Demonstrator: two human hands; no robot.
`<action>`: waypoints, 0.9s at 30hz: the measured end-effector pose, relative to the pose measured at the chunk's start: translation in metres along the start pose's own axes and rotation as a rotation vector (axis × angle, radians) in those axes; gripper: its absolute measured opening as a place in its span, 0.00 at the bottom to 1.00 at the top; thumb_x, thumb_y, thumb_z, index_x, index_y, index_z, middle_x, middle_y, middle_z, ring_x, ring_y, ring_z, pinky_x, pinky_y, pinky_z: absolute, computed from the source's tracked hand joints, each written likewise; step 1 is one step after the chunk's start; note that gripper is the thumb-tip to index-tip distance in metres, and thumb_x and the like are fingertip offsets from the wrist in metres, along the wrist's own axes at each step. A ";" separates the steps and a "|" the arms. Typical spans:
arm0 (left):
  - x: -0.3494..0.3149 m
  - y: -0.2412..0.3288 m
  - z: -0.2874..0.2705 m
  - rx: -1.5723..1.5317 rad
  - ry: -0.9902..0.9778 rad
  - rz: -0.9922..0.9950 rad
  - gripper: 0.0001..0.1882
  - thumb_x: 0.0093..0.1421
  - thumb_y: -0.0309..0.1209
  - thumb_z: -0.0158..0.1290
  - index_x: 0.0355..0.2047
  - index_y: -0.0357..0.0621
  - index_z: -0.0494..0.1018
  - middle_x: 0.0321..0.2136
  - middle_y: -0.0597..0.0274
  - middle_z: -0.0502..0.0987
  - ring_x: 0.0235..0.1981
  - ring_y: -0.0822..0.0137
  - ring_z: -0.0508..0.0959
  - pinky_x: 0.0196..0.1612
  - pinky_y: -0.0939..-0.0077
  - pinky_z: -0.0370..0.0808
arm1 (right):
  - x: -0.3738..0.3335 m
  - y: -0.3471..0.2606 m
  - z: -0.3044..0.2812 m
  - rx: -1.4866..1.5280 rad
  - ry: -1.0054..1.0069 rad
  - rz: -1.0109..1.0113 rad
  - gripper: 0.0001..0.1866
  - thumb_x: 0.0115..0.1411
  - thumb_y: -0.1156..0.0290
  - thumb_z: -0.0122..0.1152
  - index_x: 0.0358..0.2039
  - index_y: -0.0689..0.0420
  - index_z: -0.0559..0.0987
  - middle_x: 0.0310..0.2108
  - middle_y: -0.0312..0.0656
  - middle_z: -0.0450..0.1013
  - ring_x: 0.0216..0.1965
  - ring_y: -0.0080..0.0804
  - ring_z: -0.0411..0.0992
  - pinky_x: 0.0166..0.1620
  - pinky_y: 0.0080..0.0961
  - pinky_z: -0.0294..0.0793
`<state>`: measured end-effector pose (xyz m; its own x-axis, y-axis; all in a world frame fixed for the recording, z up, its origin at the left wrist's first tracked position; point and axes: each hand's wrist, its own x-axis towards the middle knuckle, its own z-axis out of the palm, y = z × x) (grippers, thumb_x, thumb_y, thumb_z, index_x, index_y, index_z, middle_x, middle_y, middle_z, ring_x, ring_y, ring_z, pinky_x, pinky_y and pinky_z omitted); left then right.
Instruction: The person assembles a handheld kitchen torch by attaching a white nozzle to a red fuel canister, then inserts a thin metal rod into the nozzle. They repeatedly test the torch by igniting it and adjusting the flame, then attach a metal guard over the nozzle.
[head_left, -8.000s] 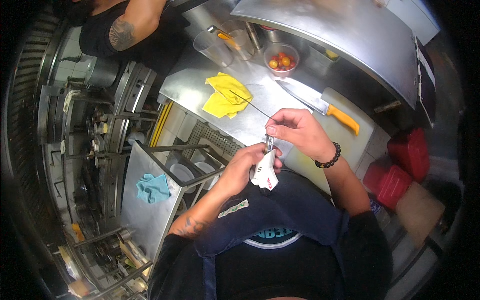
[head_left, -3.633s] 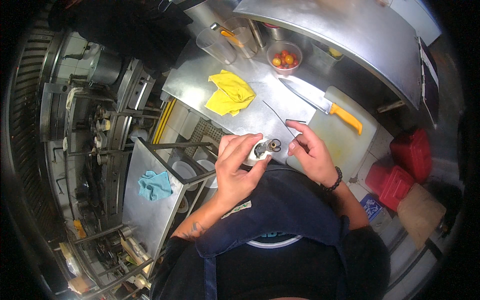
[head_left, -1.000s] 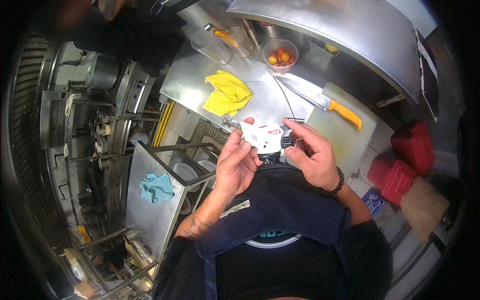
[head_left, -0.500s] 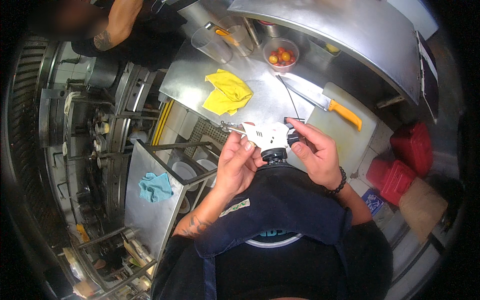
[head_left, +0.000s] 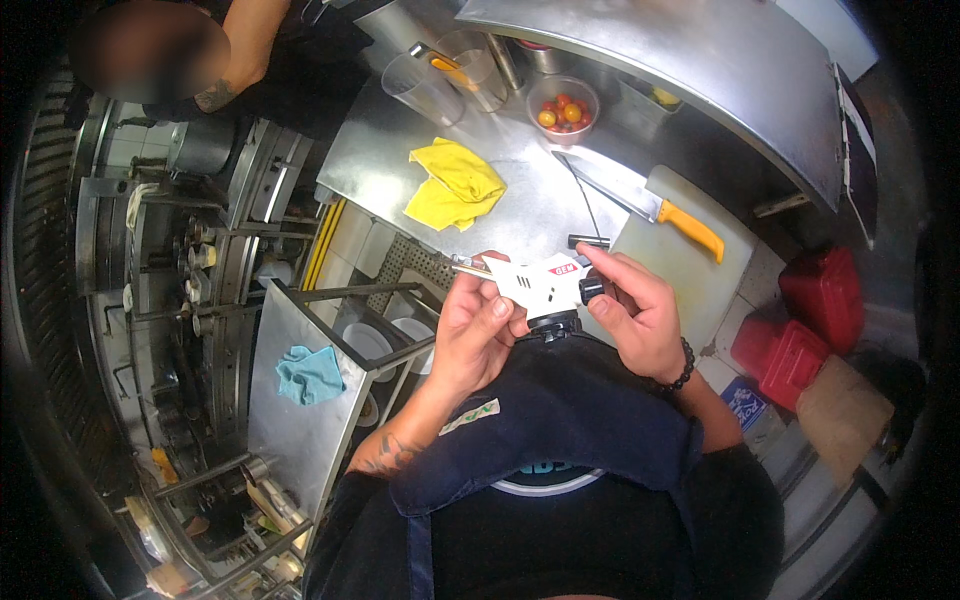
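Steadying the white torch head (head_left: 537,284) in the left hand (head_left: 472,335), whose fingers are curled around it, is advised while its black knob (head_left: 592,290) is worked; the right hand's (head_left: 645,318) fingers are half spread there, grip unclear. Just before the dark apron (head_left: 580,400), its metal nozzle (head_left: 471,268) is pointed left, black collar (head_left: 555,326) down.

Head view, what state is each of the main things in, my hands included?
White plastic torch head: held in both hands, no flame visible.
Left hand: gripping the nozzle side.
Right hand: pinching around the black knob.
Yellow cloth: crumpled on the steel counter.
Long yellow-handled knife: lying bare, handle over the white cutting board.
Clear round bowl: uncovered, holding red and orange tomatoes.
Light-blue cloth: crumpled.
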<state>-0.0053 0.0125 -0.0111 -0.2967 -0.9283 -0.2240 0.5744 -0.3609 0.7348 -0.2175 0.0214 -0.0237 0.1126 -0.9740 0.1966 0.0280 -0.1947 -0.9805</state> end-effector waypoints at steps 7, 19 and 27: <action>0.001 0.003 -0.001 -0.034 -0.030 -0.046 0.31 0.65 0.30 0.53 0.65 0.35 0.55 0.42 0.62 0.75 0.35 0.76 0.74 0.39 0.84 0.74 | 0.000 -0.016 0.000 -0.015 -0.003 -0.003 0.28 0.58 0.71 0.68 0.58 0.65 0.73 0.32 0.38 0.71 0.25 0.19 0.62 0.30 0.17 0.63; 0.002 0.006 0.005 -0.099 -0.128 -0.088 0.35 0.66 0.31 0.50 0.68 0.31 0.48 0.59 0.41 0.68 0.58 0.58 0.73 0.60 0.66 0.69 | -0.001 -0.019 -0.003 -0.061 -0.018 -0.062 0.31 0.53 0.68 0.73 0.57 0.62 0.75 0.32 0.38 0.72 0.22 0.18 0.61 0.27 0.17 0.62; 0.000 0.004 -0.001 -0.076 -0.113 -0.091 0.34 0.66 0.31 0.51 0.67 0.32 0.50 0.58 0.43 0.69 0.55 0.62 0.74 0.57 0.71 0.70 | -0.003 -0.017 -0.001 -0.046 0.001 -0.064 0.31 0.53 0.69 0.73 0.57 0.62 0.75 0.32 0.38 0.72 0.23 0.18 0.61 0.27 0.17 0.62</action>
<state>-0.0024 0.0104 -0.0085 -0.4312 -0.8773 -0.2109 0.5965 -0.4525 0.6629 -0.2194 0.0272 -0.0073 0.1112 -0.9595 0.2588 -0.0102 -0.2615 -0.9652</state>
